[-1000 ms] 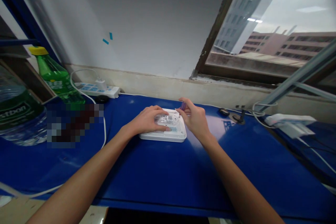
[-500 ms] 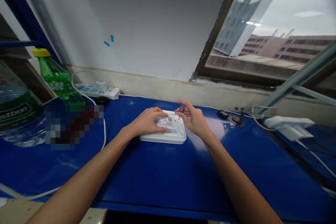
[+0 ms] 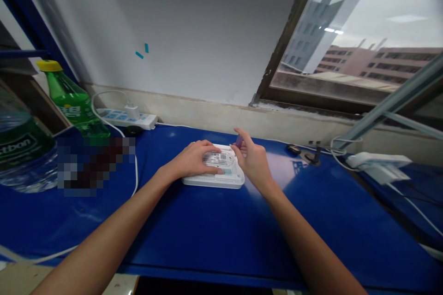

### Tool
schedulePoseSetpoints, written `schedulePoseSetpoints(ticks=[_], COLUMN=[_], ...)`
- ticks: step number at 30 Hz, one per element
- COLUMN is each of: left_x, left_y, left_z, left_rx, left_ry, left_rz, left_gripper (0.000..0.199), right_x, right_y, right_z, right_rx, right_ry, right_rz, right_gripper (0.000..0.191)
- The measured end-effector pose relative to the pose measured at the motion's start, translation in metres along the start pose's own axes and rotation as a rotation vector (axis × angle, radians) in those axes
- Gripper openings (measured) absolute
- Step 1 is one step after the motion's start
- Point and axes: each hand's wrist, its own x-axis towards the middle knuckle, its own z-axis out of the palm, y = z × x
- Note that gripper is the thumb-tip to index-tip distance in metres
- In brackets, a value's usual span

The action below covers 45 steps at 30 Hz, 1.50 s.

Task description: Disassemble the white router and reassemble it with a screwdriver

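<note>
1. Slightly more upright than in the earlier view, the right hand (image 3: 252,159) now lifts its small purple stick-shaped object (image 3: 238,141) just clear of the device's far edge, and the left hand (image 3: 194,159) stays in place.
2. That flat, square white plastic device (image 3: 207,179) lies upside down with its perforated rim showing, and a printed label covers part of its underside. It sits on the glossy blue tabletop (image 3: 207,230).
3. Left fingers lie flat and slightly spread across the device, gripping nothing. Right thumb and forefinger pinch the purple object, while the other fingers curl loosely.
4. Well to the device's left are a white power strip (image 3: 124,119), a green plastic bottle with a yellow cap (image 3: 71,101) and a large water bottle (image 3: 24,152).
</note>
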Motion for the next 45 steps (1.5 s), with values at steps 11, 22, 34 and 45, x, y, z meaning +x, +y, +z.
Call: schedulePoseSetpoints(ticks=[11, 22, 34, 45], left_x=[0.001, 0.001, 0.001, 0.002], left_y=[-0.003, -0.003, -0.004, -0.005], left_z=[0.002, 0.002, 0.003, 0.003], left_rx=[0.007, 0.004, 0.011, 0.002], left_ry=[-0.001, -0.002, 0.001, 0.004], left_rz=[-0.006, 0.009, 0.015, 0.027], left_gripper=[0.064, 0.063, 0.06, 0.061], right_x=[0.006, 0.002, 0.002, 0.006], right_y=[0.016, 0.01, 0.011, 0.008], right_z=[-0.013, -0.012, -0.01, -0.014], right_rx=[0.36, 0.067, 0.263, 0.071], right_ry=[-0.194, -0.031, -0.055, -0.088], right_rz=[0.059, 0.057, 0.08, 0.021], right_gripper=[0.034, 0.045, 0.034, 0.047])
